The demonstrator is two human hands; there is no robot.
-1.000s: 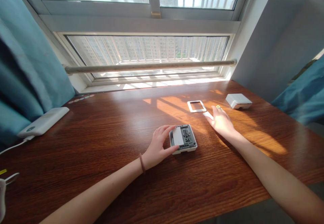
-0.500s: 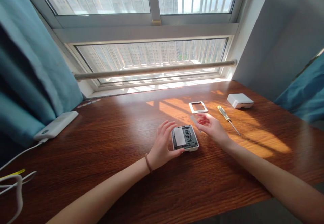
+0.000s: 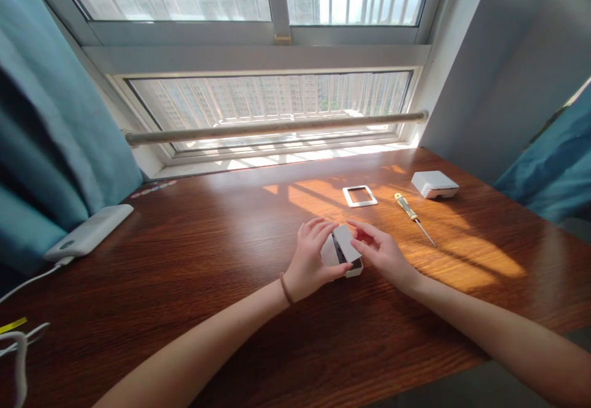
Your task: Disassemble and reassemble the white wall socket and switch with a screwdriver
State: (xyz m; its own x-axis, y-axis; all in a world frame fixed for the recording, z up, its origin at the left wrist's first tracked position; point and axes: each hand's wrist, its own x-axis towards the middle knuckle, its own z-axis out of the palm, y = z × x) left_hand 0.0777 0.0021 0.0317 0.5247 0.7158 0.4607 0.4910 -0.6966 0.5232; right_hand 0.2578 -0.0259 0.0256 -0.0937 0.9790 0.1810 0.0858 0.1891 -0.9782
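Note:
A square wall switch [image 3: 354, 270] with a dark inner face lies on the wooden table, partly covered by my fingers. One white rocker [image 3: 329, 253] sits over its left half. My left hand [image 3: 314, 255] grips the switch, thumb along the near edge and fingers curved over the far side. Between the thumb and fingers of my right hand [image 3: 376, 249] is a second white rocker plate [image 3: 345, 243], tilted over the switch's right half. Whether that plate touches the switch all along its edge, I cannot tell.
Beyond my hands lies a white square frame [image 3: 360, 196]. To the right are a screwdriver [image 3: 407, 208] and a white box-like unit [image 3: 434, 184]. A white device [image 3: 90, 232] with a cable is at the left, beside the blue curtain [image 3: 69, 106]. The window stands behind the table [image 3: 207, 236].
My right hand has moved left and brought the white rocker plate over the switch's right half. My left hand has shifted slightly right and closed in around the switch.

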